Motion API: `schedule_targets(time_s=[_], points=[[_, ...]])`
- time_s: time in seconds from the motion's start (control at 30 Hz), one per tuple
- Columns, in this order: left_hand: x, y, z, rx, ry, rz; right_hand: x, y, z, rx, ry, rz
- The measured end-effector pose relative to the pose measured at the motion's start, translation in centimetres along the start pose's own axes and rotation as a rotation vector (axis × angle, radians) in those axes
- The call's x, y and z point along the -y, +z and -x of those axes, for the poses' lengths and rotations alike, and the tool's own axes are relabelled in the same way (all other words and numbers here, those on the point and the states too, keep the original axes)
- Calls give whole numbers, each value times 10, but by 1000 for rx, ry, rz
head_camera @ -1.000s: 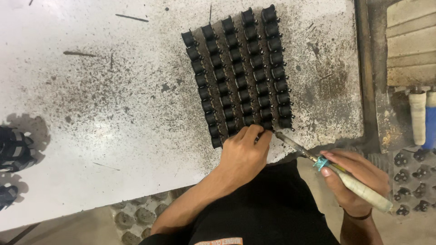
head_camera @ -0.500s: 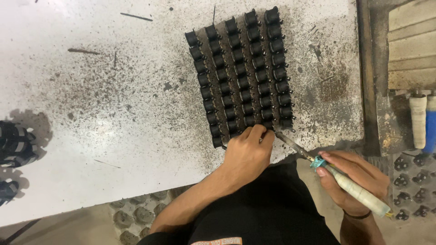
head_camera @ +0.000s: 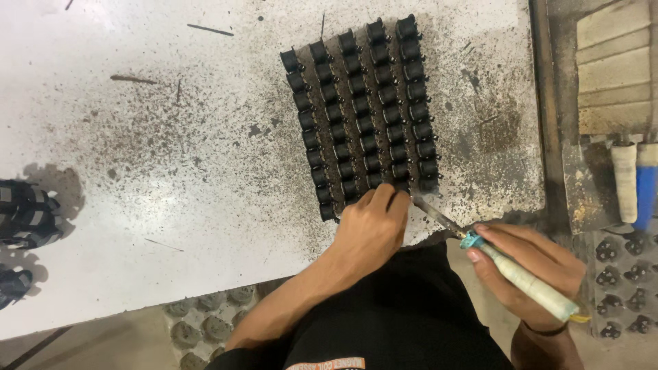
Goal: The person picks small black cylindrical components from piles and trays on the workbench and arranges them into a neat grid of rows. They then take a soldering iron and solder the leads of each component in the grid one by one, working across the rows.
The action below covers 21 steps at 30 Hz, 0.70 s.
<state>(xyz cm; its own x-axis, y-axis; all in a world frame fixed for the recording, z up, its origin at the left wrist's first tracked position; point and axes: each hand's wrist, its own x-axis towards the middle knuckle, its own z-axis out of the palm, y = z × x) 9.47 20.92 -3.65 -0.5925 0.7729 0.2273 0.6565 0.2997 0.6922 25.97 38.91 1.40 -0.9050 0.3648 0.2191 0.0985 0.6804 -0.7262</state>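
A block of several rows of small black plastic parts (head_camera: 363, 109) lies on the stained white worktable (head_camera: 171, 171). My left hand (head_camera: 370, 229) rests at the near end of the block, fingers curled on the last parts of the right-hand rows. My right hand (head_camera: 528, 270) grips a soldering iron (head_camera: 507, 267) with a pale handle and a teal collar. Its thin metal tip points up-left and meets the nearest black part beside my left fingertips.
More black parts (head_camera: 24, 212) sit at the table's left edge. A grey moulded tray (head_camera: 620, 284) holding dark pieces is at the right, with a white and a blue cylinder (head_camera: 634, 181) above it. Tan blocks (head_camera: 617, 68) lie at the upper right. Another moulded tray (head_camera: 205, 329) shows below the table.
My left hand has shifted slightly along the near end of the block. The iron's tip stays at the same corner.
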Motion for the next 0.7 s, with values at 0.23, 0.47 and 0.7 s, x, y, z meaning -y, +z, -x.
schedule_targets(time_s=[0.23,0.47,0.7], points=[[0,-70,20,-325,167,3,-26,8,16,-142,125,-202],[15,-33,30,-33,-105,-52,-6,28,41,-92,93,-148],[23,-21,44,-90,-39,-16,2,33,32,-53,115,-77]])
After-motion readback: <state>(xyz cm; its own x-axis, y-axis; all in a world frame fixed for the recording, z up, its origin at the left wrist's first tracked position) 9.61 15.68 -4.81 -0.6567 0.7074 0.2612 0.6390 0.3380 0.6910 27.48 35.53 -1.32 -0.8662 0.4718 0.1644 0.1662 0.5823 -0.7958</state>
